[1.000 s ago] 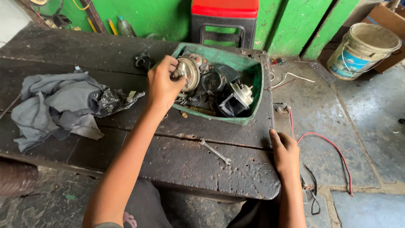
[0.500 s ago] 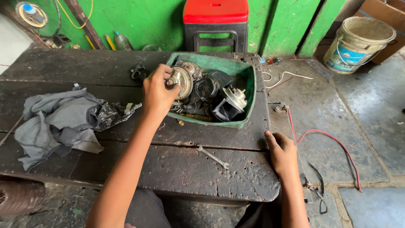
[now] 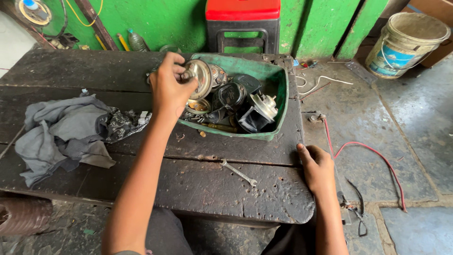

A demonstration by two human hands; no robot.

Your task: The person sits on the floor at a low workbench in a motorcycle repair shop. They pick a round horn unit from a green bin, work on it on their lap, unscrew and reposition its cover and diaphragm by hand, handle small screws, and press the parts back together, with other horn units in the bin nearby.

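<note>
My left hand [image 3: 169, 86] grips a round metal horn-like part [image 3: 200, 77] and holds it over the left end of a green plastic tub [image 3: 278, 94]. The tub is filled with several dark and silvery mechanical parts, among them a black part with a pale round cap [image 3: 258, 112]. My right hand [image 3: 317, 166] rests flat on the right edge of the dark wooden bench [image 3: 198, 184], holding nothing. A small spanner [image 3: 238, 172] lies on the bench between my arms, in front of the tub.
A grey cloth [image 3: 61, 134] is heaped on the bench's left side. Behind the tub stands a red and black stool [image 3: 243, 21] against a green wall. A white bucket [image 3: 406, 42] sits far right. A red wire [image 3: 377, 163] runs across the concrete floor.
My left hand has lifted the round part a little higher above the tub. My right hand stays on the bench edge. The view has shifted slightly.
</note>
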